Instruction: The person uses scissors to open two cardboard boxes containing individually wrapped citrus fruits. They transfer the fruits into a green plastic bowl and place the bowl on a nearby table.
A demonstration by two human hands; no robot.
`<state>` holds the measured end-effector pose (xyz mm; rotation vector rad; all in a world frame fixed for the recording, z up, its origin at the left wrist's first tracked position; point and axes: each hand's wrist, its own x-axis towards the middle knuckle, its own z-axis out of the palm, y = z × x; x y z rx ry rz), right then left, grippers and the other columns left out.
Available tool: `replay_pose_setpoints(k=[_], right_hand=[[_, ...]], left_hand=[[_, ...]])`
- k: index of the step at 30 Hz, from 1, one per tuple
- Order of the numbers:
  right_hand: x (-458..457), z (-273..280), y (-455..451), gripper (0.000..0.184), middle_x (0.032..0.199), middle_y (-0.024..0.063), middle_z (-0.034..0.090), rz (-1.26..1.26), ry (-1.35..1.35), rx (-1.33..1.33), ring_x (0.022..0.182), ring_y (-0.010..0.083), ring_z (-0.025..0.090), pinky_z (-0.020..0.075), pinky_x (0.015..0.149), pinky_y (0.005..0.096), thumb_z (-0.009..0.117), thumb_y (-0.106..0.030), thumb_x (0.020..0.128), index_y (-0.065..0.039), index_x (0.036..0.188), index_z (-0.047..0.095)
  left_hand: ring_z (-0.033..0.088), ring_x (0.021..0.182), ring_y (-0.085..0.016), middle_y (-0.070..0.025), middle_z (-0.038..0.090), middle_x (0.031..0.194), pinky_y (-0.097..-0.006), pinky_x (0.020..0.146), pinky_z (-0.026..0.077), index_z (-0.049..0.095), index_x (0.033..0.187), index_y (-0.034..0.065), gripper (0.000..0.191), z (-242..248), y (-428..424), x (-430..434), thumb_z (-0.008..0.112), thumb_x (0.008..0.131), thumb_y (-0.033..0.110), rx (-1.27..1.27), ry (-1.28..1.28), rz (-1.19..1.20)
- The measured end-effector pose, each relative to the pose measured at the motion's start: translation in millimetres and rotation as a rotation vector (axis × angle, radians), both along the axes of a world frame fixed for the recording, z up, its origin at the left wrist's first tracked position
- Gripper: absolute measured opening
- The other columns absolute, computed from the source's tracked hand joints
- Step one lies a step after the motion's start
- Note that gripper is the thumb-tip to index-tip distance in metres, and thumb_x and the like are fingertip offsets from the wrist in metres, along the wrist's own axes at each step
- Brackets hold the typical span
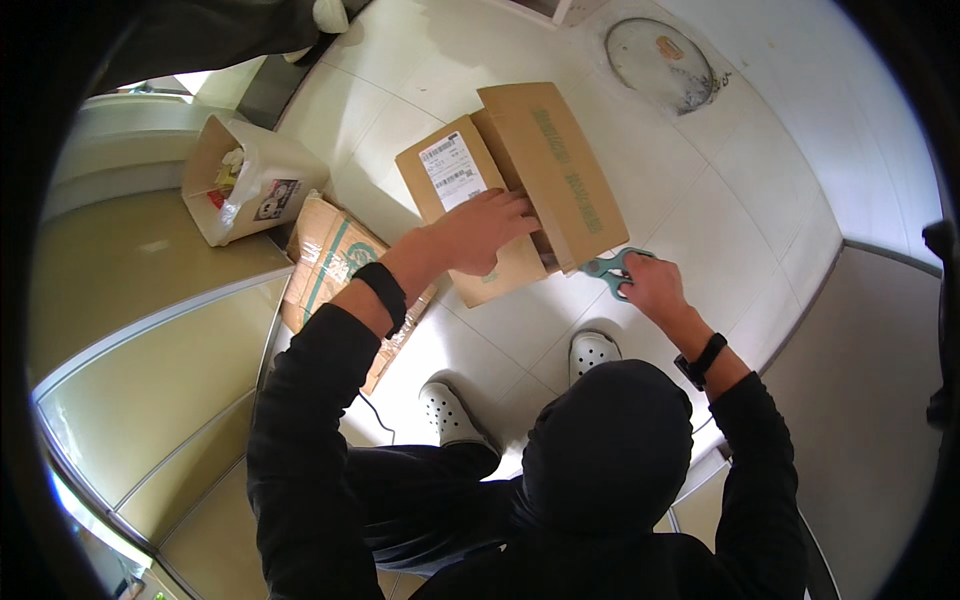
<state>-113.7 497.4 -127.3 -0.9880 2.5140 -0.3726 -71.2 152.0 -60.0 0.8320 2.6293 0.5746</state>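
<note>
Before me on the tiled floor stands a cardboard box [583, 161] with one flap raised and a shipping label [454, 171] on the other. My left hand [480, 229] lies across the labelled flap, its fingers reaching to the dark gap between the two flaps; whether they grip an edge is unclear. Teal-handled scissors [611, 271] are in my right hand [654, 289], at the box's near right corner. Their blades point toward the box and are mostly hidden by it. The box's contents cannot be made out.
A second, taped cardboard box [319, 255] lies at left beside a lined waste bin [281, 176] holding rubbish. A round clear object with a dark rim [637, 67] lies by the white wall panel [810, 97]. Cabinet fronts [165, 337] border the left; my white clogs [444, 411] are below the box.
</note>
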Motion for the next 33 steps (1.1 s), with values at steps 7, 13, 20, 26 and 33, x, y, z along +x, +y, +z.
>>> replay_pose_setpoints(k=[7, 13, 20, 26, 33], right_hand=[[-9.5, 33.3, -0.2, 0.025, 0.079, 0.0136, 0.072, -0.377, -0.044, -0.042, 0.072, 0.0355, 0.069, 0.0537, 0.068, 0.0455, 0.075, -0.025, 0.085, -0.004, 0.089, 0.063], [-11.8, 57.1, -6.6, 0.035, 0.072, 0.0125, 0.066, -0.711, -0.101, -0.251, 0.062, 0.0287, 0.062, 0.0492, 0.062, 0.0397, 0.083, -0.03, 0.084, -0.001, 0.086, 0.063], [-33.2, 49.9, -12.1, 0.041, 0.071, 0.0117, 0.064, -0.789, 0.101, -0.355, 0.061, 0.0231, 0.058, 0.0479, 0.062, 0.0375, 0.085, -0.035, 0.084, 0.0, 0.085, 0.064], [-97.9, 16.1, -8.4, 0.047, 0.066, 0.0136, 0.061, -0.819, 0.108, -0.313, 0.059, 0.0234, 0.056, 0.0446, 0.059, 0.0408, 0.078, -0.041, 0.089, 0.001, 0.076, 0.061], [-144.7, 5.1, -20.2, 0.045, 0.065, 0.0058, 0.063, -0.969, -0.358, -0.403, 0.05, 0.0127, 0.053, 0.04, 0.045, 0.0284, 0.079, -0.045, 0.088, -0.001, 0.082, 0.068]], left_hand=[[0.054, 0.115, -0.031, -0.0121, 0.058, 0.114, -0.0448, 0.101, 0.043, 0.067, 0.109, 0.0077, 0.042, -7.0, 6.5, -11.3, 0.074, 0.068, 0.008, -0.229, 0.06, -0.17], [0.056, 0.108, -0.029, -0.0104, 0.061, 0.102, -0.0421, 0.09, 0.047, 0.07, 0.083, 0.0077, 0.031, 69.7, -34.8, 25.0, 0.074, 0.084, 0.039, -0.139, -0.041, -0.102], [0.024, 0.149, -0.048, -0.0316, 0.032, 0.157, -0.0534, 0.122, 0.023, 0.057, 0.138, 0.001, 0.072, 56.6, -73.1, 145.7, 0.062, 0.092, 0.057, -0.244, -0.287, 0.476], [0.0, 0.155, -0.049, -0.033, -0.002, 0.166, -0.0554, 0.125, 0.013, 0.013, 0.162, -0.0004, 0.11, -29.8, -40.5, 186.1, 0.056, 0.091, 0.071, -0.513, -0.319, 0.475], [0.027, 0.148, -0.046, -0.0296, 0.015, 0.164, -0.0538, 0.118, 0.031, 0.024, 0.159, 0.0026, 0.098, -26.3, -20.1, 166.4, 0.061, 0.091, 0.062, -0.431, -0.436, 0.632]])
